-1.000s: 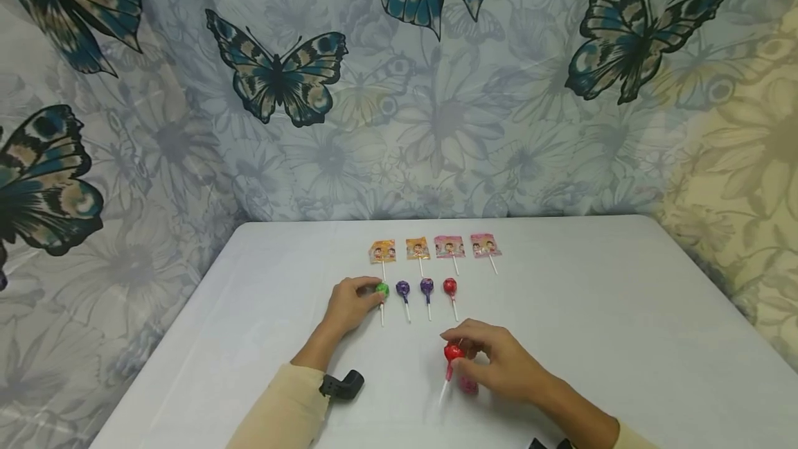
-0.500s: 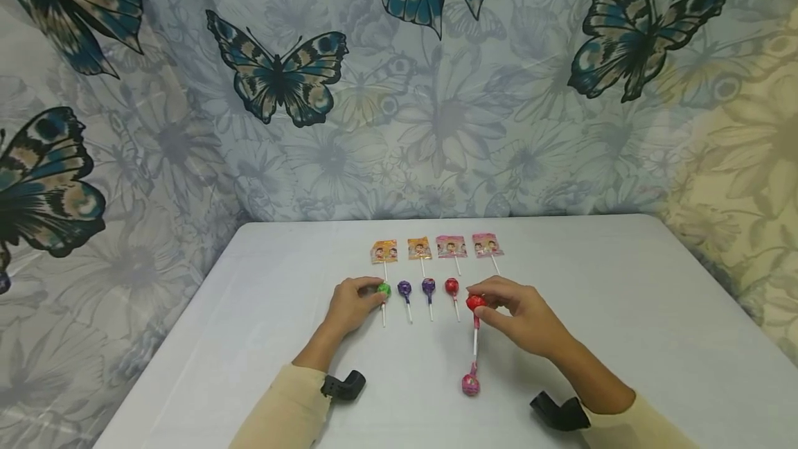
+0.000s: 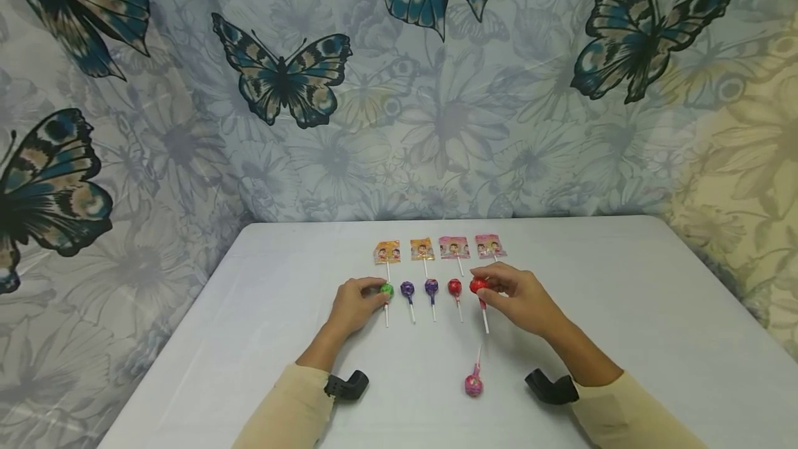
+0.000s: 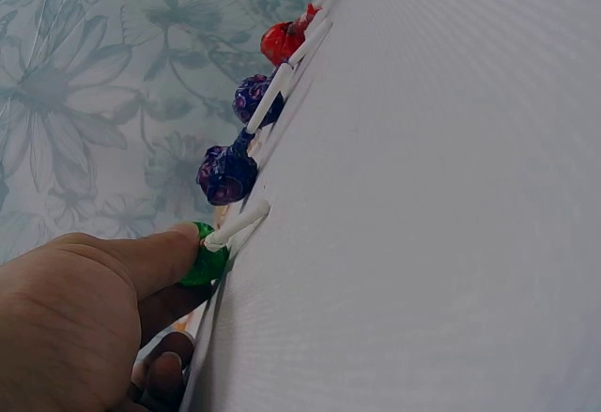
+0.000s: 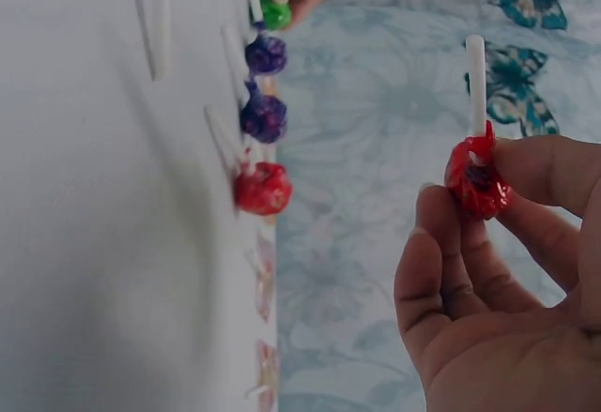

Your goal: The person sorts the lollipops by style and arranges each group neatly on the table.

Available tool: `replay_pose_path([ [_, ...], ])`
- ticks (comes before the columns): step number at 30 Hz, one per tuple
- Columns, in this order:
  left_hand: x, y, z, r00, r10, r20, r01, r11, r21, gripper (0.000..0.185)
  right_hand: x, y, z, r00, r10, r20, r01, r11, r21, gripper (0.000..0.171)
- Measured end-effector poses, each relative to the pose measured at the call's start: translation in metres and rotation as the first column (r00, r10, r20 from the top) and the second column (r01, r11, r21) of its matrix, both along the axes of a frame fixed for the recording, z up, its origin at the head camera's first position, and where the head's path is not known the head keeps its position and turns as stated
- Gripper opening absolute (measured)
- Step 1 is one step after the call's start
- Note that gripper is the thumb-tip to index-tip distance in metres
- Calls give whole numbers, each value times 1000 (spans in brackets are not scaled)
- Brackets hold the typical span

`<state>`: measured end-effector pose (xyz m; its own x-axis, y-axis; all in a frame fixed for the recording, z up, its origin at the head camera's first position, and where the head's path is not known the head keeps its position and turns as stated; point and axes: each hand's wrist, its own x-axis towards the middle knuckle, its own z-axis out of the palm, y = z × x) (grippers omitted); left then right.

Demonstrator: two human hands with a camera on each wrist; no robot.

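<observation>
Since the earlier frame the right hand (image 3: 520,300) has carried its red lollipop (image 3: 478,286) farther, level with the row, leaving the pink lollipop (image 3: 473,384) near on the bench (image 3: 623,310). The left hand (image 3: 357,303) pinches the green lollipop (image 3: 387,289). The left wrist view shows a fingertip against the green lollipop (image 4: 205,262). The right wrist view shows the red lollipop (image 5: 477,182) gripped above the bench; lowered carelessly, it could knock its red neighbour (image 5: 262,188) askew.

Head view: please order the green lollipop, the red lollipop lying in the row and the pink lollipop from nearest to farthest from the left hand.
Measured from the left hand:
1. Green lollipop: at its fingertips, left end of the row.
2. Red lollipop lying in the row: farther right, beside the right hand.
3. Pink lollipop: alone at the table's near side.
</observation>
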<state>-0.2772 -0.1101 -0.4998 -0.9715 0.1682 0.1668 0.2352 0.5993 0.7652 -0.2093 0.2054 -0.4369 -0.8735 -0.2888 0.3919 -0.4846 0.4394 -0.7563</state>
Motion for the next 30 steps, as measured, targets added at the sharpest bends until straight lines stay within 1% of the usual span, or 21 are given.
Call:
replay_pose_path([
  [6,0,0,0,1000,0,-9,0,1000,9,25,-11,3,-7,999,-37,39,36,999,20,29],
  [13,1,1,0,1000,1,-5,-1,1000,8,24,-25,4,-14,989,-93,116,84,993,86,29],
  [17,1,1,0,1000,3,-5,-3,1000,2,24,-31,4,-17,982,-104,157,87,990,112,29],
  [23,-1,1,0,1000,7,-8,-6,1000,7,24,-39,4,-22,976,-112,188,85,986,145,29],
  [30,0,1,-1,1000,4,-5,-4,1000,-2,24,-44,2,-25,965,-126,231,87,981,172,29],
])
